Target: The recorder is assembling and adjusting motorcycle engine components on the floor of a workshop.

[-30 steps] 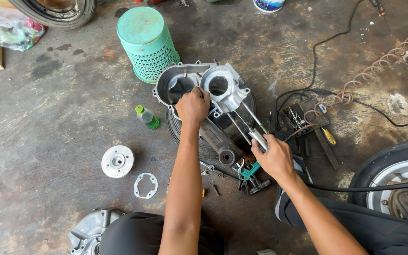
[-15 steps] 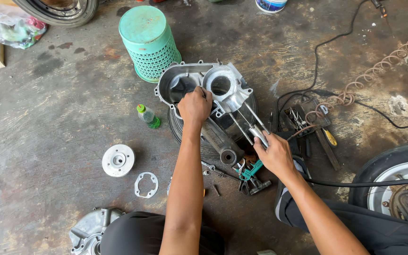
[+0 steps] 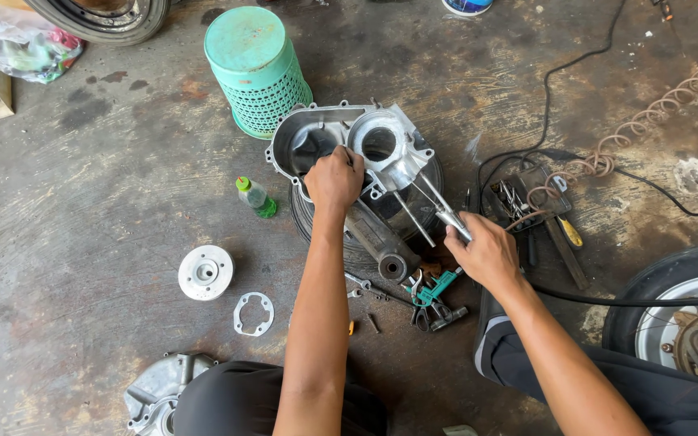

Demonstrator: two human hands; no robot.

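A silver metal engine case with a round bore lies on a dark tyre on the concrete floor. My left hand grips the case's near edge. My right hand is closed on a thin metal rod tool whose long shaft points up-left to the case. A dark cylindrical shaft sticks out from under the case toward me.
An upturned green plastic basket stands behind the case, a small green bottle to its left. A round metal disc and a ring gasket lie at left. Pliers and sockets, black cables, a wheel at right.
My right hand with the rod tool has shifted slightly; my left hand keeps its grip on the case. The view has drifted a little.
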